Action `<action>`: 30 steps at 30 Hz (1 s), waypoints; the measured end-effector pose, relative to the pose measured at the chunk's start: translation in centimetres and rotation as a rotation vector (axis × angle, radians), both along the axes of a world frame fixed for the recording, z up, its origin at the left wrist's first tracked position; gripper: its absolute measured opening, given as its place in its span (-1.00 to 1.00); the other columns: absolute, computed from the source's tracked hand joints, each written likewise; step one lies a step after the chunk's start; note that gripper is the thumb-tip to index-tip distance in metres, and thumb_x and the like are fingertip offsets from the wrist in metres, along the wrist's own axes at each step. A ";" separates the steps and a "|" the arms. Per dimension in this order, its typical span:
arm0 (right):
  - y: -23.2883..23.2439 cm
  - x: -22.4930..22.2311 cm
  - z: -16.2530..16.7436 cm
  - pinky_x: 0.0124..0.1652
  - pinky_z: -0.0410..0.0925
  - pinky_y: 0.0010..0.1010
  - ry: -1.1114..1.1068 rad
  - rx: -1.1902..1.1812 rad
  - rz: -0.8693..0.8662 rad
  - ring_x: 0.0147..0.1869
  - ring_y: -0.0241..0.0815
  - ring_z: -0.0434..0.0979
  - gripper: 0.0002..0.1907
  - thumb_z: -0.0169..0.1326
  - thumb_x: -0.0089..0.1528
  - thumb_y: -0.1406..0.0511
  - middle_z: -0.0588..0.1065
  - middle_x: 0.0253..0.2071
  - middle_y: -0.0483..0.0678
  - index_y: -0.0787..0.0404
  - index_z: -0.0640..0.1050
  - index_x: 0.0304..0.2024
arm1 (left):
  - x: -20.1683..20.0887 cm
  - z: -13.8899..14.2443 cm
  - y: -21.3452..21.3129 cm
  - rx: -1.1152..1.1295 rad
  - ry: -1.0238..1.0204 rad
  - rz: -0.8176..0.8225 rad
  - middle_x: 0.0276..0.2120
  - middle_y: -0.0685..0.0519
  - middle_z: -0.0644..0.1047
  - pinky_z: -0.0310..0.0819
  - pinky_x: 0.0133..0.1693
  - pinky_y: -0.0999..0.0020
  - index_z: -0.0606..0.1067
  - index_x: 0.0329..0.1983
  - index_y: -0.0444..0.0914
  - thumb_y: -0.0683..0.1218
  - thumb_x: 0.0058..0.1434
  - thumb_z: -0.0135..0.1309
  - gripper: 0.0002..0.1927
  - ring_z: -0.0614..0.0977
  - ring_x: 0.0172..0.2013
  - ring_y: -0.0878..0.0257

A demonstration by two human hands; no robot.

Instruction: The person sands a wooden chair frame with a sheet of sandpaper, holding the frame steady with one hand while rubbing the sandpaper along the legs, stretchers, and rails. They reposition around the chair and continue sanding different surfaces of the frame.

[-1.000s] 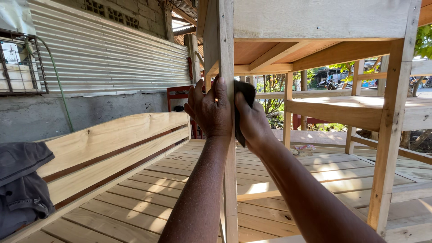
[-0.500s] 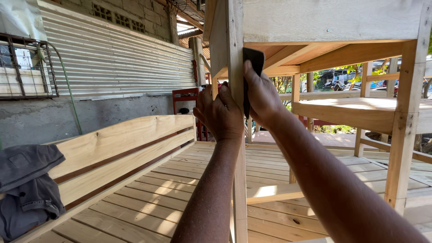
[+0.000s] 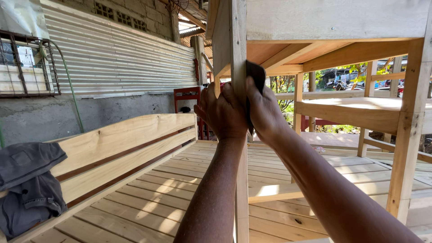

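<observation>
Pale wooden post [image 3: 237, 54] runs vertically at frame centre, left hand [image 3: 223, 112] wrapped around its left face, right hand [image 3: 265, 112] pressing a dark sanding pad [image 3: 257, 76] flat against its right face, both hands level, slatted deck [image 3: 148, 207] below.

Single head-worn view, close behind both forearms, facing straight ahead and level at an upright wooden post [image 3: 237, 67] within arm's reach. Slatted wooden platform [image 3: 148, 202] spreading below the post, corrugated metal wall [image 3: 117, 58] off to the post's left.
</observation>
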State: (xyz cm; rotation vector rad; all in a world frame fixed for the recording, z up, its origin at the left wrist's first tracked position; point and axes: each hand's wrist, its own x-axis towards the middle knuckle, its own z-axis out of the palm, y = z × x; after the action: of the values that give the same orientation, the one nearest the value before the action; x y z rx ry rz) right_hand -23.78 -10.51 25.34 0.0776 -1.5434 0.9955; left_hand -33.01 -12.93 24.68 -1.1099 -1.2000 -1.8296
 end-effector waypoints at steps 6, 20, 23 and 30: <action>3.7 0.1 2.2 -0.12 0.44 -0.29 -0.027 -0.131 0.139 -0.11 -0.15 0.50 -0.49 -0.07 0.40 -0.03 0.50 -0.16 0.03 0.30 0.45 0.03 | -0.3 0.1 0.7 0.009 -0.033 -0.065 0.19 -0.06 0.49 -0.02 0.27 -0.26 0.68 -0.24 -0.23 0.10 0.46 -0.32 -0.45 0.37 0.29 -0.01; -2.0 -1.0 -10.2 0.13 0.41 0.01 -0.045 -0.160 0.231 0.14 0.13 0.48 -0.26 -0.13 0.44 -0.07 0.46 0.03 0.24 0.47 0.24 0.33 | -1.5 0.3 2.0 -0.036 0.056 -0.005 0.24 -0.05 0.46 0.04 0.25 -0.11 0.69 -0.16 -0.11 0.28 0.48 -0.42 -0.33 0.34 0.33 0.10; -3.4 -1.1 -10.3 0.14 0.43 -0.06 -0.034 -0.238 0.107 0.15 0.09 0.53 -0.29 -0.20 0.40 -0.09 0.50 0.01 0.22 0.40 0.31 0.26 | -1.5 0.2 2.4 -0.051 0.070 0.022 0.23 -0.10 0.45 0.03 0.23 -0.14 0.69 -0.14 -0.07 0.30 0.46 -0.44 -0.32 0.33 0.31 0.05; -6.7 -0.4 -12.0 0.20 0.36 -0.12 -0.106 -0.272 -0.047 0.24 0.03 0.49 -0.37 -0.20 0.35 -0.06 0.49 0.08 0.17 0.25 0.31 0.25 | -1.7 -0.6 3.2 -0.017 0.088 -0.092 0.18 -0.09 0.51 0.02 0.28 -0.17 0.65 -0.10 -0.13 0.28 0.51 -0.49 -0.31 0.42 0.28 0.04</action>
State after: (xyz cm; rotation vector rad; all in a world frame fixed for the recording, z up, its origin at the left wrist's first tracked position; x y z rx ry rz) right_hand -24.22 -17.18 13.37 -0.2042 -1.4839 1.1781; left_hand -34.75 -9.71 24.08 -1.2601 -1.1322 -1.8217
